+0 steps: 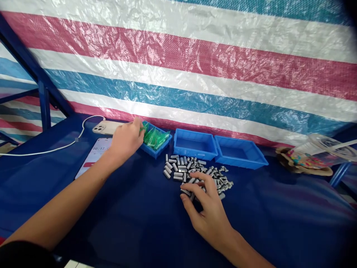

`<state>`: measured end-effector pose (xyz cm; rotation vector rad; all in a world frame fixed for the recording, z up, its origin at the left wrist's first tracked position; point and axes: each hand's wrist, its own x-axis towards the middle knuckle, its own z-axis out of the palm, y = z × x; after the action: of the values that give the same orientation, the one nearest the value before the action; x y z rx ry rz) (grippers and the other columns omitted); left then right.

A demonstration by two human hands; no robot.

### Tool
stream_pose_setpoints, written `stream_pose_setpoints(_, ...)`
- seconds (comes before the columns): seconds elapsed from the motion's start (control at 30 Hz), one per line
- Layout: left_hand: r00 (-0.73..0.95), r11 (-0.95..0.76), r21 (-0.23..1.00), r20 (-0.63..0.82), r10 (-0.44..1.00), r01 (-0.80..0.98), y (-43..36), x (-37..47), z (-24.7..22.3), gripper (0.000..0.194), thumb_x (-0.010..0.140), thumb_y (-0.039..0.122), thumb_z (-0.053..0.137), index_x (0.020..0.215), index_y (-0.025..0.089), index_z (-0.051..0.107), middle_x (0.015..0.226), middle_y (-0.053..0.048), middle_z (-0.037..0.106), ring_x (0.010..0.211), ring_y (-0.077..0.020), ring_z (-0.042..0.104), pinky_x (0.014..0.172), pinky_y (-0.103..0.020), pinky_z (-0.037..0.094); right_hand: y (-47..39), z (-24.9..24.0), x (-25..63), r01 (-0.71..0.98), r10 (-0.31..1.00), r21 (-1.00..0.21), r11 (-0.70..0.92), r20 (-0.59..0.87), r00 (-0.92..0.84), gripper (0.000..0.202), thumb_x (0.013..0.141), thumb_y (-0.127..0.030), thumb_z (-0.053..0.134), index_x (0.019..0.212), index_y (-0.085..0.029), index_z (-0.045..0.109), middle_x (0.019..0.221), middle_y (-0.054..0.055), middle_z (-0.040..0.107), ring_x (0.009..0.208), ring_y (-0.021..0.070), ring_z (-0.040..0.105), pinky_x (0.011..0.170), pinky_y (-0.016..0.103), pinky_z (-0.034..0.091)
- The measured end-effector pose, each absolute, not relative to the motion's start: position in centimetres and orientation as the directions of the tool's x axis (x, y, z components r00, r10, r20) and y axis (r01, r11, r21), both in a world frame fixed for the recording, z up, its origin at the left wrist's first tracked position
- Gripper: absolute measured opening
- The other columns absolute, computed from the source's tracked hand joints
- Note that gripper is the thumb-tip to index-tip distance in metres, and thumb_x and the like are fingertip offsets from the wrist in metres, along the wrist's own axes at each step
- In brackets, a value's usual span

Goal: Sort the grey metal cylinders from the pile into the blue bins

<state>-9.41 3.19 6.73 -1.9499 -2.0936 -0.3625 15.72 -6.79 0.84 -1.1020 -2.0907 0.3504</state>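
Note:
At the left end of the row of trays, my left hand (128, 137) reaches into a small blue tray (155, 153). Its fingertips are pinched at the edge of the green plastic bags (156, 138), partly hidden behind the knuckles. My right hand (208, 208) is curved low over a spread of short grey metal cylinders (182, 168). Between its thumb and index fingertips sits one metal cylinder (185, 192); the other fingers arch over the pile. Small metal screws (224, 182) lie at the pile's right side. Part of the pile is hidden under this hand.
Two more blue trays, one in the middle (195, 153) and one on the right (240, 162), stand behind the pile. A phone (96, 150), a beige phone (107, 127) and a white cable (83, 124) lie left. A clear plastic cup (323, 154) lies right. Striped sheeting (195, 67) hangs behind.

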Motion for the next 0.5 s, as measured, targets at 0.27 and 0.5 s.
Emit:
stream_pose_setpoints(0.27, -0.001, 0.027, -0.188, 0.137, 0.991, 0.982, 4.5, -8.8, 6.9, 0.029, 0.086, 0.027, 0.040, 0.102, 0.011, 0.059, 0.087, -0.019, 0.068, 0.083, -0.0354, 0.065, 0.068, -0.039, 0.046, -6.6, 0.9, 15.8, 0.595, 0.817, -0.563, 0.573, 0.442, -0.370, 0.014, 0.085, -0.020, 0.054, 0.097, -0.021, 0.062, 0.117, 0.013, 0.044, 0.097, 0.0227, 0.054, 0.078, 0.040, 0.053)
stream_pose_setpoints(0.5, 0.089, -0.087, -0.035, 0.083, 0.993, 0.996, 4.8, -10.6, 7.5, 0.031, 0.082, 0.034, 0.046, 0.069, 0.016, 0.067, 0.087, -0.019, 0.066, 0.093, -0.0346, 0.062, 0.080, -0.044, 0.046, -6.7, 0.9, 16.0, 0.604, 0.831, -0.571, 0.556, 0.385, -0.401, 0.015, 0.086, -0.022, 0.053, 0.098, -0.021, 0.062, 0.117, 0.013, 0.046, 0.102, 0.0250, 0.052, 0.079, 0.042, 0.053)
